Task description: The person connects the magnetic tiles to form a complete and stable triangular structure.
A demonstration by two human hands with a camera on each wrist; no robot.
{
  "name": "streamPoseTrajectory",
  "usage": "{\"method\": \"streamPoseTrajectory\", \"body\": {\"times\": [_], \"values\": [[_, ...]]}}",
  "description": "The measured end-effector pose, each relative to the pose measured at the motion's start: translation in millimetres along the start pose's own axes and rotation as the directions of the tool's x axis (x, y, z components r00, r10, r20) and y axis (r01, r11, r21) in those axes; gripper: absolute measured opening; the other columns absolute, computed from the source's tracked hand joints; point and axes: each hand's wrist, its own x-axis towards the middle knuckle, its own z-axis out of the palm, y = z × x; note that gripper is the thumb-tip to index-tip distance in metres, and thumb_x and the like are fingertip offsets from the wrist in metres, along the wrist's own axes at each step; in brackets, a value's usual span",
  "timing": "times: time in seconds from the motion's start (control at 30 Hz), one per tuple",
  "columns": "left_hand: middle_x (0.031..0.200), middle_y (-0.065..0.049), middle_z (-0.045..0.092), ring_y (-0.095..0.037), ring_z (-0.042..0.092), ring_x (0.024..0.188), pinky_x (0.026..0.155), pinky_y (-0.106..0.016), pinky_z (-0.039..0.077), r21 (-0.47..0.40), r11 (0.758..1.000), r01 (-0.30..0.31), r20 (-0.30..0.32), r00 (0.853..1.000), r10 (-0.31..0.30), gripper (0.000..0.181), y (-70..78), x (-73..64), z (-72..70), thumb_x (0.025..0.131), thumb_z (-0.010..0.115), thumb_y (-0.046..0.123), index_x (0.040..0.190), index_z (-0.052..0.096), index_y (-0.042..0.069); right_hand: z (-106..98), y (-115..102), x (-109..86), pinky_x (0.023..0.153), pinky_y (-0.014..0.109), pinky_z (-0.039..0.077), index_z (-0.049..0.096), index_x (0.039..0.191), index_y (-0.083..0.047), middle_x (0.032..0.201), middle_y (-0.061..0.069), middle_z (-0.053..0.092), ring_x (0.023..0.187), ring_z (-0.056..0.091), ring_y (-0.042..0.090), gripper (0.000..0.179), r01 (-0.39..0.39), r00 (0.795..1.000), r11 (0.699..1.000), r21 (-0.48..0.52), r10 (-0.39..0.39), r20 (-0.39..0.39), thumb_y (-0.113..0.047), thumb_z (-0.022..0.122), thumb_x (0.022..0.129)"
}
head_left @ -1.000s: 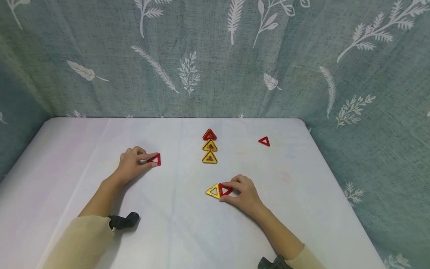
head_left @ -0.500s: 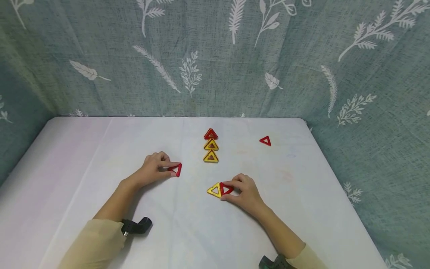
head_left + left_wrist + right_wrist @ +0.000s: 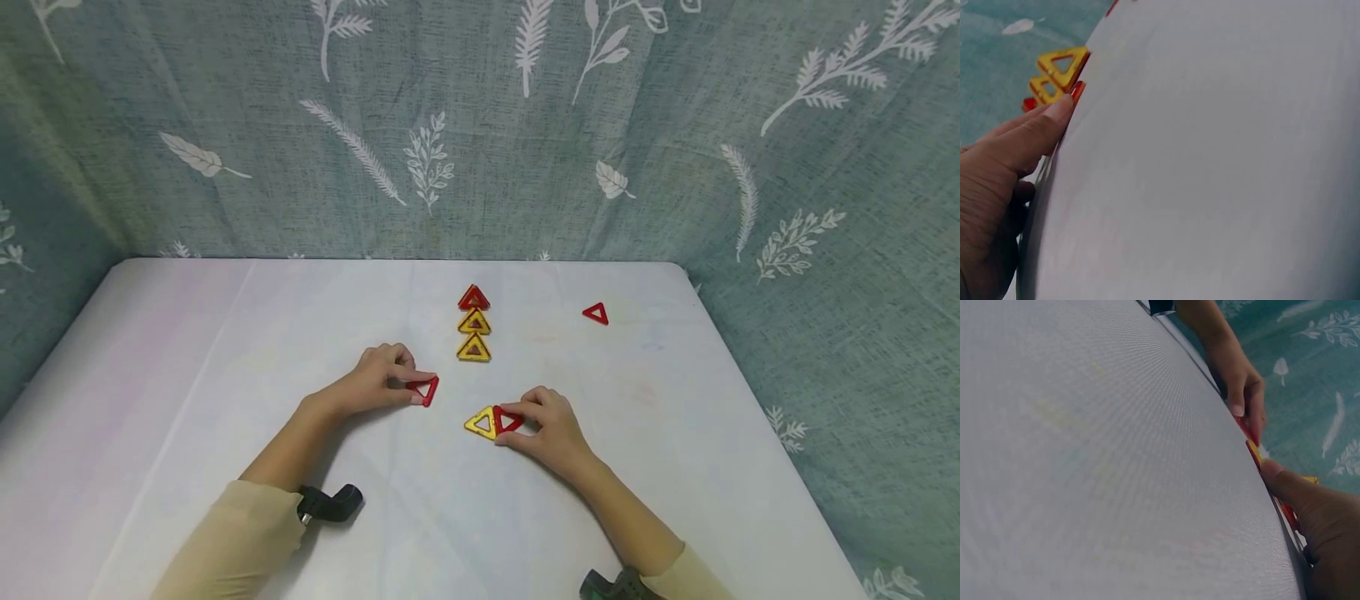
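My left hand (image 3: pixel 375 381) pinches a red triangular magnetic tile (image 3: pixel 432 392) between thumb and fingers, left of centre in the head view. To its right, my right hand (image 3: pixel 553 427) grips another red triangular tile (image 3: pixel 516 422) by its edges. That tile lies flat, its base against a yellow triangular tile (image 3: pixel 470 425), so the pair forms a diamond. A short gap separates the left hand's tile from the yellow tip. In the right wrist view the left hand (image 3: pixel 1241 375) appears just beyond the right hand (image 3: pixel 1329 509), whose fingers partly hide the tiles.
Behind the hands, a red triangular piece (image 3: pixel 464 304) and two yellow ones (image 3: pixel 474 332), (image 3: pixel 474 357) form a column. A lone red triangle (image 3: pixel 602 320) lies farther right. The white table (image 3: pixel 187 417) ends at a leaf-patterned green curtain (image 3: pixel 510 183).
My left hand has slid right and toward me with its red tile, closing on the yellow tile. My right hand and its pair have stayed in place.
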Motion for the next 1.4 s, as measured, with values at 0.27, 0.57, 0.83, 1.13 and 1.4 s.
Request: {"method": "streamPoseTrajectory", "body": {"times": [0.27,0.57,0.83,1.13,1.4], "values": [[0.088,0.005,0.045,-0.013,0.036,0.084,0.076,-0.033,0.025,0.026,0.998,-0.049,0.099,0.994,0.046,0.043,12.7,9.0,4.1,0.079,0.074,0.033,0.119,0.067,0.019,0,1,0.4,0.071,0.027,0.039,0.075,0.105,-0.017,0.09,-0.002,0.053,0.083,0.045,0.01,0.041,-0.001,1.0,1.0,-0.024,0.002,0.026,-0.029,0.085,0.066],[0.088,0.007,0.044,-0.011,0.036,0.085,0.081,-0.038,0.021,0.038,0.995,-0.09,0.197,0.977,0.081,0.041,28.3,19.7,14.4,0.084,0.069,0.036,0.123,0.064,0.026,-6,0,2.5,0.072,0.029,0.036,0.073,0.11,-0.02,0.091,-0.002,0.05,0.082,0.042,0.01,0.043,0.03,0.996,0.997,-0.069,-0.025,0.083,-0.031,0.083,0.07],[0.088,0.01,0.043,-0.009,0.036,0.085,0.081,-0.036,0.021,0.021,0.987,-0.162,0.211,0.965,0.154,0.038,37.4,21.6,23.2,0.084,0.071,0.03,0.121,0.066,0.027,-5,1,3.1,0.071,0.028,0.034,0.071,0.114,-0.022,0.093,-0.002,0.049,0.082,0.041,0.009,0.043,0.069,0.991,0.992,-0.104,-0.056,0.125,-0.034,0.079,0.074],[0.088,0.01,0.044,-0.009,0.037,0.086,0.083,-0.037,0.023,0.02,0.987,-0.159,0.157,0.976,0.154,0.039,38.7,19.1,30.9,0.08,0.075,0.03,0.119,0.068,0.027,-6,1,2.4,0.071,0.028,0.033,0.07,0.116,-0.02,0.095,-0.001,0.049,0.082,0.04,0.009,0.042,0.095,0.987,0.99,-0.104,-0.08,0.141,-0.032,0.077,0.077],[0.089,0.01,0.045,-0.009,0.038,0.087,0.085,-0.038,0.025,0.055,0.981,-0.185,0.09,0.98,0.179,0.048,40.1,17.0,38.6,0.073,0.078,0.043,0.117,0.069,0.027,-8,2,2.5,0.072,0.028,0.034,0.069,0.117,-0.02,0.099,0.0,0.05,0.084,0.042,0.011,0.04,0.124,0.981,0.986,-0.113,-0.105,0.16,-0.031,0.075,0.079]]}}
